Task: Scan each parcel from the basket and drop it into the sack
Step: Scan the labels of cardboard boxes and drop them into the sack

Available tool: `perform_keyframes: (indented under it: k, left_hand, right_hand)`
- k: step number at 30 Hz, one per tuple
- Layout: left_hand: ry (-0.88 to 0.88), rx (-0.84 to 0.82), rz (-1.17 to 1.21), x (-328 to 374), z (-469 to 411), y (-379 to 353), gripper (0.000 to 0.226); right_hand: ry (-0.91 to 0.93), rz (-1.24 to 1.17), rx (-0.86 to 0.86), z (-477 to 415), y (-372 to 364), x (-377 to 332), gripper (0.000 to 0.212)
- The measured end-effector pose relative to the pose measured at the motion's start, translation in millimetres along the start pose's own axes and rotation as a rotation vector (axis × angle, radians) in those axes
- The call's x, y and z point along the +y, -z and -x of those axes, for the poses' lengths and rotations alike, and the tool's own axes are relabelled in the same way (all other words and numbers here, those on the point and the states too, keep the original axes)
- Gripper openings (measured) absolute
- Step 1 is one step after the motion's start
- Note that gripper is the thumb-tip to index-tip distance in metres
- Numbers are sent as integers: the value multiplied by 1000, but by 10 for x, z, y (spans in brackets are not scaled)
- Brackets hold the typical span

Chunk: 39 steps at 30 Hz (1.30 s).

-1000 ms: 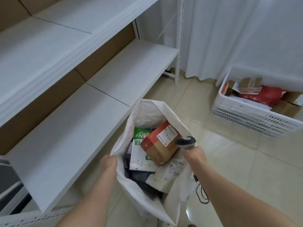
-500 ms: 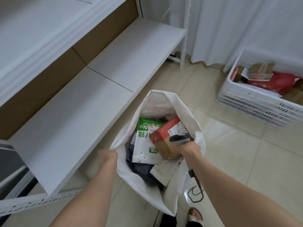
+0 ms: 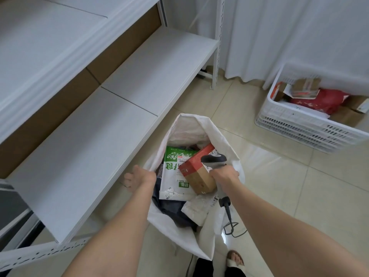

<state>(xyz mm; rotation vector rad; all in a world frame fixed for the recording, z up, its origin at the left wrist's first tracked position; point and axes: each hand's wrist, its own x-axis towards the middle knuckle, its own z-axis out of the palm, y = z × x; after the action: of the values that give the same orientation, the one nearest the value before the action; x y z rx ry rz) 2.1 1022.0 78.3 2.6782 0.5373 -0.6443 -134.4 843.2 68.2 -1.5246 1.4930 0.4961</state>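
Observation:
A white woven sack [image 3: 199,126] stands open on the tiled floor in front of me. Inside lie a red-topped cardboard box [image 3: 199,179], a green-and-white mailer [image 3: 172,172], a dark grey bag [image 3: 171,208] and a white mailer [image 3: 199,206]. My right hand [image 3: 224,175] grips the handle of a grey barcode scanner [image 3: 214,158] over the sack's right rim; its cable [image 3: 229,218] hangs down. My left hand [image 3: 138,176] is at the sack's left rim with fingers loosely spread, holding nothing. The white basket [image 3: 295,124] at the right holds a red bag [image 3: 323,98] and cardboard parcels [image 3: 305,86].
White metal shelving [image 3: 119,96] with bare boards runs along the left, its lower board close to the sack. A white curtain [image 3: 279,33] hangs at the back. My sandalled foot [image 3: 235,258] is just behind the sack. Bare tiles lie between sack and basket.
My left hand has let go of the sack's left rim and its fingers have spread. The right hand with the scanner stays over the sack. The view has tilted further down.

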Motion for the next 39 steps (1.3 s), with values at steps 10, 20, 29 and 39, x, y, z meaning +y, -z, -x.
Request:
perform_keyframes:
  k: [10,20,29,39]
  left_hand:
    - [-333,-192,6,819,581,249,33]
    - [-513,-322,123,1918,1868,171,28]
    - [-716,-331,215,2893,3702,-465,28]
    - [-787,-397,169,3868,4734,-1263,26]
  right_hand:
    - [168,-461,-41,524,794,-103,12]
    - [225,-1016,-155,769,2326,238,19]
    - [289,-1133,-210,605,4076,1063,2]
    - [220,-1300,-178,89,5297,1579,34]
